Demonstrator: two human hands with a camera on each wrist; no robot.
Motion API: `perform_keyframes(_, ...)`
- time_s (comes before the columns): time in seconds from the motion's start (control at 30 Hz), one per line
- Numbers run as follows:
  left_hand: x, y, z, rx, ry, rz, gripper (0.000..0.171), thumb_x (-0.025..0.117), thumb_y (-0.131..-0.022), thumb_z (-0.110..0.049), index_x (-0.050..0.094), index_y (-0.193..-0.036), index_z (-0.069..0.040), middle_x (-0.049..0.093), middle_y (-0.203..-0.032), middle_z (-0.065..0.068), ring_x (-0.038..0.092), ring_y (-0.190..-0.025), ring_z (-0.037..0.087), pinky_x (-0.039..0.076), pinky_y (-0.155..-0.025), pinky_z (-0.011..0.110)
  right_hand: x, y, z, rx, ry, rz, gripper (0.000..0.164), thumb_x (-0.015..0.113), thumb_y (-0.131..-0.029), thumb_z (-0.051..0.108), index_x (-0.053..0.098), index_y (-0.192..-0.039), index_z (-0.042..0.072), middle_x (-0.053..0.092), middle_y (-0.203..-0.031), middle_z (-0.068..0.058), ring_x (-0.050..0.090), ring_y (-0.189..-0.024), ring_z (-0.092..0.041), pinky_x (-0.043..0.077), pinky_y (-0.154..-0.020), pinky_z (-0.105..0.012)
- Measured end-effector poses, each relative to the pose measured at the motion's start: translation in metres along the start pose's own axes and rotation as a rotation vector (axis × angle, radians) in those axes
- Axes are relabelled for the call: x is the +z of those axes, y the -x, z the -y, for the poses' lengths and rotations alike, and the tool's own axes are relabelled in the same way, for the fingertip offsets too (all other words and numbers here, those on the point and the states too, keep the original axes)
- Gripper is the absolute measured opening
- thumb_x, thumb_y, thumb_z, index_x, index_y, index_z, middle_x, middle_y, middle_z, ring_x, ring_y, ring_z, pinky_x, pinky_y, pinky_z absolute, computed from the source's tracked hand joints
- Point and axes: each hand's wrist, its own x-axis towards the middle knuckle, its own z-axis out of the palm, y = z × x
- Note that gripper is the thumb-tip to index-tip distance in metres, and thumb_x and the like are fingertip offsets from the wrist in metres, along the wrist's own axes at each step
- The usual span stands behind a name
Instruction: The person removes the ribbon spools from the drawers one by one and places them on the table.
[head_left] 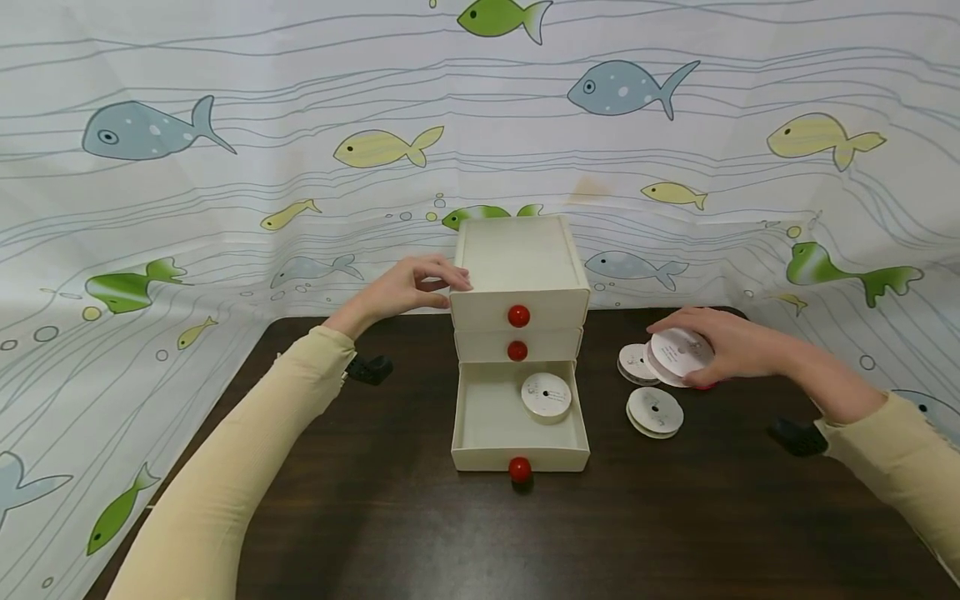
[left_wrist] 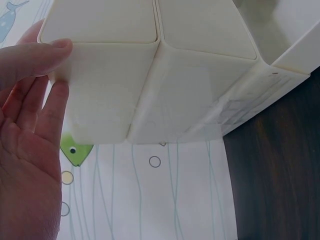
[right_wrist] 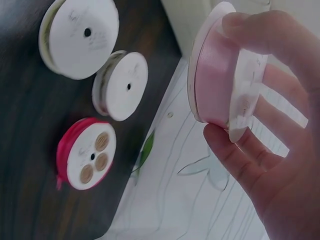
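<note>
My left hand (head_left: 416, 285) holds the top left edge of a cream drawer cabinet (head_left: 523, 254), fingers over its top and thumb on its side. Raised off the table, a spool of pink ribbon (right_wrist: 216, 75) is gripped by its rim between the thumb and fingers of my right hand (head_left: 731, 340). The bottom drawer (head_left: 483, 421) is pulled out, and one white-faced spool (head_left: 546, 395) lies in it towards the right. The two drawers above, with red knobs, are closed.
Right of the cabinet, two white-faced ribbon spools (right_wrist: 80, 37) and a red ribbon spool (right_wrist: 92, 155) with tan discs on its face lie on the dark table (head_left: 360, 517). A fish-patterned cloth (head_left: 300, 83) stands behind and around the sides.
</note>
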Motion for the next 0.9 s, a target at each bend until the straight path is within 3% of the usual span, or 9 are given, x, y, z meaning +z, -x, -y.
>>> perform_keyframes(0.3,0.0,0.0,0.0,-0.005,-0.009,-0.005,0.027,0.069,-0.087,0.005,0.072,-0.114,0.001,0.061,-0.128,0.016,0.049,-0.137,0.027,0.042,-0.116,0.048,0.006,0.016,-0.021,0.074,-0.001,-0.005,0.07,0.088,-0.07,0.031,0.06,-0.133,0.023,0.058,-0.125,-0.004,0.052,-0.097,-0.017,0.046,-0.07,-0.022)
perform_keyframes(0.9,0.0,0.0,0.001,0.0,0.004,-0.005,0.027,0.07,-0.087,0.004,0.072,-0.113,0.001,0.061,-0.127,0.016,0.049,-0.137,0.027,0.042,-0.116,0.047,0.036,0.043,-0.056,0.247,-0.038,0.056,0.076,0.088,-0.07,0.032,0.057,-0.138,0.014,0.053,-0.125,-0.017,0.053,-0.099,-0.026,0.048,-0.073,-0.031)
